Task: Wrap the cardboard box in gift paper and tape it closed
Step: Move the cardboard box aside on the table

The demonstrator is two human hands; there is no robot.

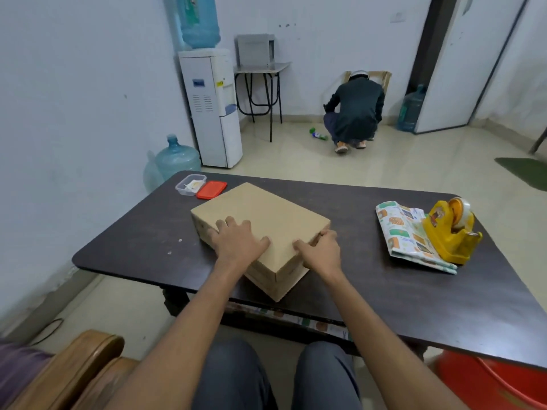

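Observation:
A plain brown cardboard box (266,214) lies turned at an angle on the dark table (384,294). My left hand (238,242) rests flat on the box's near left top, fingers spread over the left edge. My right hand (321,251) holds the box's right side, thumb on top and fingers curled round the edge. Folded gift paper (407,236) with a colourful print lies at the table's right. A yellow tape dispenser (451,229) stands on the paper's right part.
A clear plastic container (190,184) and its red lid (211,189) sit at the table's far left corner. A person (353,112) crouches on the floor by the far wall. A water dispenser (211,108) and bottles stand to the left. A red tub (488,383) is at lower right.

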